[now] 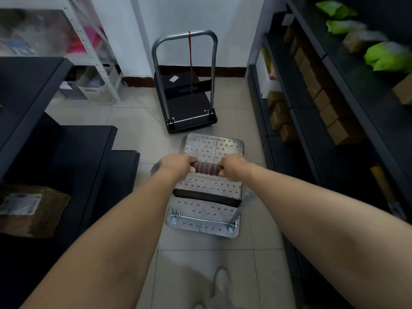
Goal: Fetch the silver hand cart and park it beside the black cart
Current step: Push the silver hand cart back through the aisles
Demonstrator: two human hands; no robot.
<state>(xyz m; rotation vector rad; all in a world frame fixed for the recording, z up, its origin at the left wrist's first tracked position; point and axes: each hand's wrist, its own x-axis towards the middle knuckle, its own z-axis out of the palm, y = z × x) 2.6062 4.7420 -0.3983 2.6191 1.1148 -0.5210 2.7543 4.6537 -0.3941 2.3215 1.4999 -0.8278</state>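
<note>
Gripping foam handle with left hand and right hand, fingers curled round, for steering; silver hand cart mid-frame, nosed just behind black cart, not yet beside.

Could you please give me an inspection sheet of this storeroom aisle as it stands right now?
Surface: pale tiled floor; both carts stand on it.
Job's things: silver hand cart is in the aisle, end-on behind the black cart, not yet beside it.
Clutter: cardboard box on the dark stack at left.
Grippers: left hand and right hand both grip the foam handle.
Cables: red cord hangs from the black cart's handle bar.
Surroundings: dark shelves at right hold brown boxes and green packets; white rack at left.
</note>
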